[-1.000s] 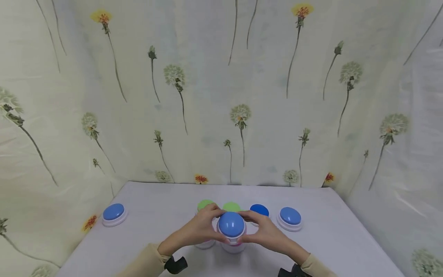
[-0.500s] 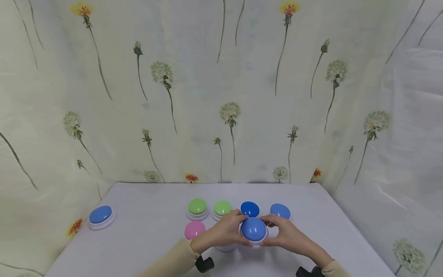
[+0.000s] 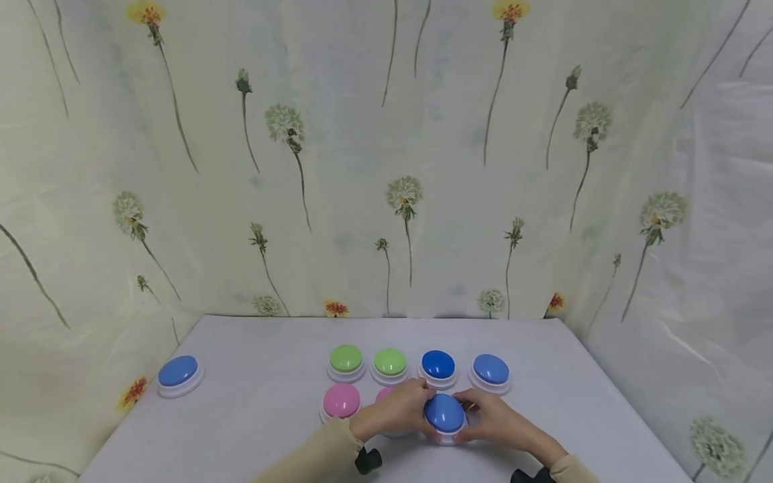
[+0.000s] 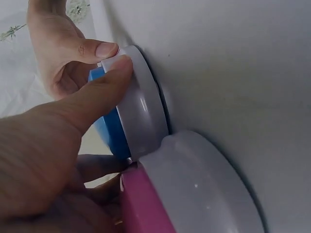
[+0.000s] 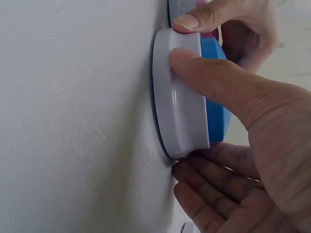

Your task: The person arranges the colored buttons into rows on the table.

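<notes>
A light blue push button [image 3: 444,412] with a round white base is gripped from both sides, close on the white table. My left hand [image 3: 403,408] holds its left side, with the thumb [image 4: 104,90] along the base in the left wrist view. From the opposite side my right hand [image 3: 500,421] grips the same base [image 5: 181,104], thumb on the near wall and fingers curled round the far side. Right beside it stands a pink push button [image 4: 146,204], partly covered by my left hand in the head view.
Behind the hands stand two green buttons [image 3: 346,359] [image 3: 390,361], a dark blue button [image 3: 437,364] and a light blue button [image 3: 491,369]. Another pink button [image 3: 341,400] sits left of my left hand. A light blue button [image 3: 178,371] lies near the table's left edge.
Both hands have carried the light blue button rightwards past the pink one and lowered it to the table. The pink button beneath its earlier spot now partly shows.
</notes>
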`<state>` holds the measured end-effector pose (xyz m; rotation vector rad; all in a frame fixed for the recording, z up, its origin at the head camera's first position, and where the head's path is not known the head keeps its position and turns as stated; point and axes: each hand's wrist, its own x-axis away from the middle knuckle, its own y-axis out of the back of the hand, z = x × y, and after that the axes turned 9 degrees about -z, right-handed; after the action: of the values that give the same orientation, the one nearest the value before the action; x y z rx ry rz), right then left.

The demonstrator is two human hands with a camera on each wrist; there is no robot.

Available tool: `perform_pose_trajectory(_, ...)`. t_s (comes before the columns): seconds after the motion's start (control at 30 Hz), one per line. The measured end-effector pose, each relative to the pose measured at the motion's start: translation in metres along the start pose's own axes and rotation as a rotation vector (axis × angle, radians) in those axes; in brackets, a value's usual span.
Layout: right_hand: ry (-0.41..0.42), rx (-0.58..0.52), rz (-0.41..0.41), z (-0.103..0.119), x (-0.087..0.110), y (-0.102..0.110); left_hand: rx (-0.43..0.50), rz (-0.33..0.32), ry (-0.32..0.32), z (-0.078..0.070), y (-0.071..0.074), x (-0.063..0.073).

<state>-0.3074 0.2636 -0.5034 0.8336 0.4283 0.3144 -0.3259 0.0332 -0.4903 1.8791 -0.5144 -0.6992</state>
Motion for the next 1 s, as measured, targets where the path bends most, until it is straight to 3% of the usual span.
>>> perform_pose_trajectory(0.23, 0.02, 0.019, 0.005, 0.002, -0.003, -0.005, -0.015, 0.0, 0.004, 0.002, 0.001, 0.003)
perform_pose_trajectory(0.33, -0.016, 0.033, 0.004, 0.007, -0.003, -0.005, -0.031, -0.011, -0.009, 0.001, 0.003, 0.007)
perform_pose_trajectory(0.5, -0.041, 0.02, -0.056, 0.028, -0.004, -0.005, 0.053, -0.041, -0.01, 0.003, 0.021, 0.02)
perform_pose_trajectory(0.73, 0.074, -0.105, -0.096, 0.074, -0.017, -0.021, 0.286, -0.047, -0.01, 0.02, 0.068, 0.056)
perform_pose_trajectory(1.0, 0.066, -0.221, -0.062, 0.11, -0.029, -0.041, 0.376, -0.067, 0.088, 0.042, 0.091, 0.108)
